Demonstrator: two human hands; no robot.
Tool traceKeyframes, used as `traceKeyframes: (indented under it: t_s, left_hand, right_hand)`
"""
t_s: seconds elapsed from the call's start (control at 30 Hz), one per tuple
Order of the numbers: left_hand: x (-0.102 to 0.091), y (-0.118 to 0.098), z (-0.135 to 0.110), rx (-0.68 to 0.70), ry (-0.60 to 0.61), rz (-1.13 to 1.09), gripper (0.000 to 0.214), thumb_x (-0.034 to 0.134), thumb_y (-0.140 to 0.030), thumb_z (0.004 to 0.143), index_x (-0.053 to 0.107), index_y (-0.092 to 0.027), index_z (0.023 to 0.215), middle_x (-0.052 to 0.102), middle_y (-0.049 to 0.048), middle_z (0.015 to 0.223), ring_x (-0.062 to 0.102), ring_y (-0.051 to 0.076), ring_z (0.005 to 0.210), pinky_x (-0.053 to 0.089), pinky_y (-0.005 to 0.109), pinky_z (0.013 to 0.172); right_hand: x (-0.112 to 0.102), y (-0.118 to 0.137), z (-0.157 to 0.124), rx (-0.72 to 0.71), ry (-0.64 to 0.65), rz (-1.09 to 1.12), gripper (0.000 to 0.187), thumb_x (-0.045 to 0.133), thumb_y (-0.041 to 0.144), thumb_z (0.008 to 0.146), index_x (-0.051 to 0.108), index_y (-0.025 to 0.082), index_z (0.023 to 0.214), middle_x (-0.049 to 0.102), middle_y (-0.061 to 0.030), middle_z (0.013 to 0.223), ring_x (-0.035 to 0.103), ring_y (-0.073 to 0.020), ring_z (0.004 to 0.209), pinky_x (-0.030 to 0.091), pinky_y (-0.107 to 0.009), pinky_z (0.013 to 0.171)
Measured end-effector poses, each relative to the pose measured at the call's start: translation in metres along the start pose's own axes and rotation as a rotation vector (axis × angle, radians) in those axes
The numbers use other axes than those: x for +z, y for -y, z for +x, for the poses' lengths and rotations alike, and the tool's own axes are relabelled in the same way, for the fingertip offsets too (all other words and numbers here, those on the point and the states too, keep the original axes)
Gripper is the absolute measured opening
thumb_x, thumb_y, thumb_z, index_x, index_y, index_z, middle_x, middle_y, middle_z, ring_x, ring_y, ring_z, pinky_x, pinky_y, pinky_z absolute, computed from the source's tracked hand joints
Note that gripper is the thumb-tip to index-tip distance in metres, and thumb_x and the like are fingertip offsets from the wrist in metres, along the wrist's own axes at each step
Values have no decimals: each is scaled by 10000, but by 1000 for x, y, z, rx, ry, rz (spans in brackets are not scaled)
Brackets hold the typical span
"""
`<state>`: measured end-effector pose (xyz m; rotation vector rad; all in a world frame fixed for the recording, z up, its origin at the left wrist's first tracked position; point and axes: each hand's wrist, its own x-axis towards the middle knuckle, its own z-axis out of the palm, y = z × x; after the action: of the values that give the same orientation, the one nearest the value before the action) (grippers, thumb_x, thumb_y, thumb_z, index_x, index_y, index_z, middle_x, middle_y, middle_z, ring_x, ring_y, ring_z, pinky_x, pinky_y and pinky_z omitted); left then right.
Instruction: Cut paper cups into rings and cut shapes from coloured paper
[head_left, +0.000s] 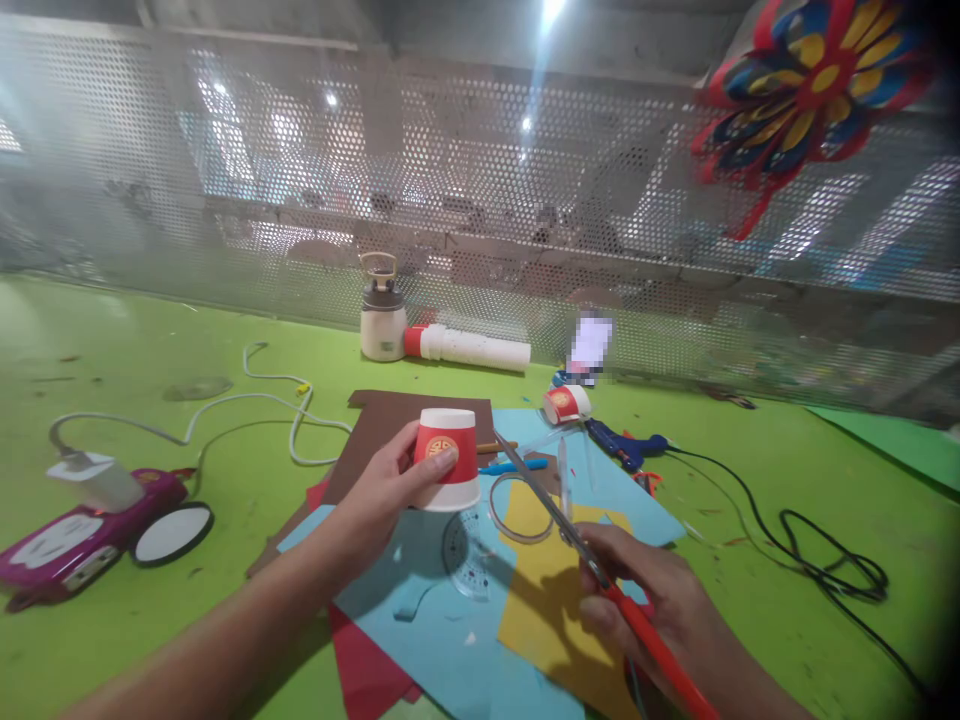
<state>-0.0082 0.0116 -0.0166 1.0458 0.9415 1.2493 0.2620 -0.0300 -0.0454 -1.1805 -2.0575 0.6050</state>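
My left hand point(390, 485) grips a red and white paper cup point(459, 462) with a gold emblem, held upside down with its wider rim at the bottom. In my right hand point(637, 580) is a pair of scissors point(551, 505) with red handles. Their blades point up and left toward the cup, apart from it. Below both hands lie sheets of light blue paper point(405, 640) and yellow paper point(532, 600). On them are a clear protractor point(463, 560), a roll of tape point(495, 510) and a blue pen point(525, 466).
A blue glue gun point(626, 445) with a black cord lies right of the papers, near another paper cup point(564, 404) on its side. At left is a purple power strip point(90, 540) with a white charger. A stack of white cups point(480, 348) lies beside a white pot point(382, 330).
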Motion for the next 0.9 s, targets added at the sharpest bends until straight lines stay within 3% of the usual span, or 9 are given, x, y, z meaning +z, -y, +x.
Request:
traceKeyframes:
  t_s: [0.4, 0.7, 0.9]
  left_hand:
    - [2, -4, -2, 14, 3, -46, 495, 749, -365, 743, 593, -160, 1165, 683, 112, 1093, 633, 255, 985, 474, 344, 842]
    - [-5, 3, 2, 51, 42, -127, 529, 749, -297, 763, 533, -166, 1229, 675, 128, 1150, 654, 263, 998, 494, 390, 893]
    - [-10, 4, 5, 92, -67, -184, 518, 768, -264, 744, 555, -172, 1207, 676, 103, 1155, 652, 243, 1031, 522, 302, 827]
  right_hand:
    - [0, 10, 4, -31, 48, 7, 247, 627, 285, 811, 622, 211, 1046, 578, 16, 706, 519, -146, 599, 461, -257, 569]
    - [-2, 10, 5, 50, 120, 51, 212, 589, 316, 849, 609, 204, 1027, 520, 27, 703, 477, -138, 613, 419, -253, 584]
    - [0, 10, 4, 179, 104, 157, 334, 476, 475, 896, 581, 198, 1052, 512, 19, 708, 438, -133, 577, 351, -250, 515]
